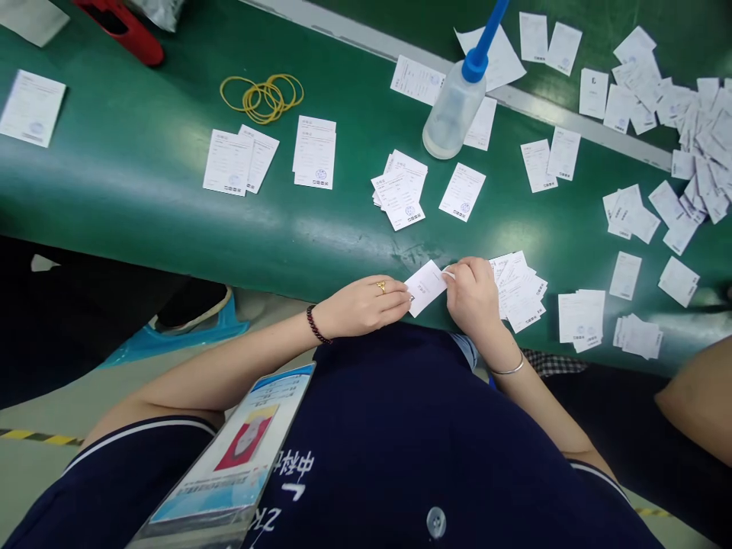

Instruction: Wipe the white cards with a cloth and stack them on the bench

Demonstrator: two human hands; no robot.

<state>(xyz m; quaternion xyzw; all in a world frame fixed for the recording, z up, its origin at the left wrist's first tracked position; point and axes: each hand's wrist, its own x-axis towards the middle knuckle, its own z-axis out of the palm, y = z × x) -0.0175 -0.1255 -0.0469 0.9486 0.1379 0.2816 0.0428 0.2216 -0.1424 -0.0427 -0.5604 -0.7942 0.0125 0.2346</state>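
Observation:
A small white printed card (428, 287) is held at the table's front edge, between my two hands. My left hand (369, 306), with a ring and a dark beaded bracelet, has its fingers together on the card's left edge; the thumb is hidden. At the card's upper right corner, my right hand (472, 293) is closed in a pinch, and a bit of white paper shows at its fingertips. Just right of that hand lies a loose pile of printed cards (520, 293). Farther back are another pile (400, 187) and a single card (462, 192).
A squeeze bottle (454, 110) with a blue spout stands upright beyond my hands. Yellow rubber bands (263, 99) and a red object (129, 30) lie at the left. Many cards (709, 145) are heaped at the right. A person's arm (701, 400) shows at the right edge.

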